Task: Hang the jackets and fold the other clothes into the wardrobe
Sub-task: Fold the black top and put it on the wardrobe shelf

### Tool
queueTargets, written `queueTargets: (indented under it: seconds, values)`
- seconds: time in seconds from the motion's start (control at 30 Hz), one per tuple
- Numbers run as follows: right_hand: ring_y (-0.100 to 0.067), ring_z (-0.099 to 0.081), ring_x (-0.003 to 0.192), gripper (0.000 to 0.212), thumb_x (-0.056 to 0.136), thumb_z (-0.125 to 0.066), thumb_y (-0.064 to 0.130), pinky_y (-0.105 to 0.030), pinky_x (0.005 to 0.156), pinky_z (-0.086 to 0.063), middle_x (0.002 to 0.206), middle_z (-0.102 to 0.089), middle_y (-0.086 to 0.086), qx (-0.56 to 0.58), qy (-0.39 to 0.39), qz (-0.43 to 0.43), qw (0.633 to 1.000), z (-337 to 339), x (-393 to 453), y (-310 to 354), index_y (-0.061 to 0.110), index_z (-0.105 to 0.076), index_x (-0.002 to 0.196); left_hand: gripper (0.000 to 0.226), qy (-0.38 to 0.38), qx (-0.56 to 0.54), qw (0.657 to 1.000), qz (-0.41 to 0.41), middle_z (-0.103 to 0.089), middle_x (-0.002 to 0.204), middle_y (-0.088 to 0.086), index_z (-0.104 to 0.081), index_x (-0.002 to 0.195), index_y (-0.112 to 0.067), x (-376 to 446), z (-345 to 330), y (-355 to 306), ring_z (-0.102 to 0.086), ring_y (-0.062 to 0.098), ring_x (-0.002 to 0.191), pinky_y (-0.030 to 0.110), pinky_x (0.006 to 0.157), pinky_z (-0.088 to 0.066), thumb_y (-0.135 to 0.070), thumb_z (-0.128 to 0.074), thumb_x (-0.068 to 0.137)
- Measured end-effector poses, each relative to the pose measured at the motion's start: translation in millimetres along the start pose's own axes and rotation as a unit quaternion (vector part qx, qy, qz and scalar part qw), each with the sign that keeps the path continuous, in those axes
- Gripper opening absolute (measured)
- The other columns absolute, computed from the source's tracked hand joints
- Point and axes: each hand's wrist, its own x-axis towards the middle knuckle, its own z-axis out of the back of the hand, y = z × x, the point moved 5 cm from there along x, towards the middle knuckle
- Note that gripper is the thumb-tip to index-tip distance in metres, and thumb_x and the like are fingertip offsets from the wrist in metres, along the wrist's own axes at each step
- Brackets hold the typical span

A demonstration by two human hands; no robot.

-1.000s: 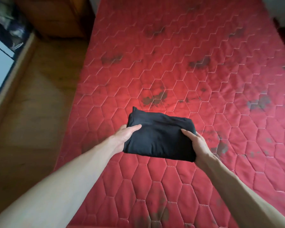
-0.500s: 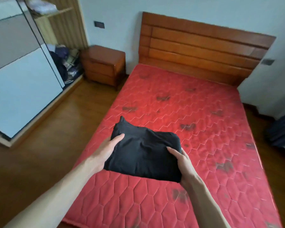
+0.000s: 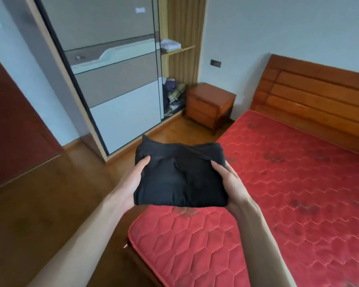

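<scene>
Bedroom, wood floor (image 3: 50, 204). Red quilted mattress (image 3: 298, 193) on wooden bed, headboard (image 3: 319, 96) at far end. Left of bed: wardrobe (image 3: 120, 83), sliding door mostly shut, open bay at its right edge. In bay: folded white stack (image 3: 170, 44) on upper shelf, pile of dark and patterned clothes (image 3: 173, 94) at bottom. Wooden nightstand (image 3: 210, 104) between wardrobe and bed. Folded black garment (image 3: 180, 175) held in air over near left corner of bed. Left hand (image 3: 131, 183) and right hand (image 3: 230, 183) gripping its sides, thumbs on top, fingers hidden underneath.
</scene>
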Motion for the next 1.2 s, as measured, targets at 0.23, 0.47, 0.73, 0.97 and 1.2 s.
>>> queueTargets:
  seconds: [0.23, 0.47, 0.73, 0.97, 1.2]
  values:
    - [-0.02, -0.072, 0.118, 0.029, 0.1, -0.062, 0.027, -0.032, 0.086, -0.061, 0.126, -0.075, 0.001, -0.044, 0.033, 0.011, 0.998, -121, 57, -18, 0.038, -0.072, 0.125, 0.03, -0.088, 0.0, 0.996, -0.008, -0.08, 0.107, -0.006, -0.072, 0.113, -0.042, 4, 132, -53, -0.076, 0.027, 0.104, 0.042, 0.074, -0.065, -0.063, -0.068, 0.092]
    - [-0.023, -0.073, 0.116, 0.032, 0.1, -0.063, 0.029, -0.037, 0.086, -0.061, 0.127, -0.075, 0.0, -0.033, 0.04, 0.009, 0.999, -253, 106, -30, 0.04, -0.069, 0.13, 0.026, -0.085, 0.001, 0.996, -0.002, -0.08, 0.093, -0.01, -0.07, 0.104, -0.042, 26, 246, -126, -0.075, 0.024, 0.094, 0.036, 0.059, -0.062, -0.065, -0.065, 0.092]
    - [-0.024, -0.073, 0.116, 0.03, 0.102, -0.063, 0.025, -0.037, 0.093, -0.058, 0.125, -0.076, -0.001, -0.019, 0.016, 0.019, 1.0, -363, 158, -37, 0.039, -0.072, 0.127, 0.045, -0.042, -0.007, 0.999, 0.009, -0.071, 0.123, -0.002, -0.064, 0.131, -0.035, 71, 337, -196, -0.069, 0.029, 0.111, 0.039, 0.068, -0.064, -0.062, -0.062, 0.095]
    - [-0.022, -0.076, 0.109, 0.029, 0.102, -0.064, 0.029, -0.036, 0.082, -0.063, 0.12, -0.078, 0.001, -0.012, -0.022, 0.018, 1.0, -393, 214, -29, 0.045, -0.072, 0.124, 0.042, 0.002, -0.017, 1.0, 0.016, -0.075, 0.121, 0.001, -0.068, 0.129, -0.031, 140, 355, -242, -0.071, 0.031, 0.112, 0.042, 0.076, -0.064, -0.057, -0.064, 0.096]
    - [-0.026, -0.074, 0.112, 0.031, 0.1, -0.066, 0.031, -0.046, 0.095, -0.061, 0.125, -0.076, -0.002, 0.016, -0.066, 0.032, 0.997, -385, 309, -21, 0.045, -0.069, 0.128, 0.044, 0.012, 0.011, 1.0, 0.025, -0.078, 0.117, 0.0, -0.071, 0.127, -0.033, 245, 343, -293, -0.075, 0.032, 0.106, 0.049, 0.08, -0.064, -0.059, -0.07, 0.092]
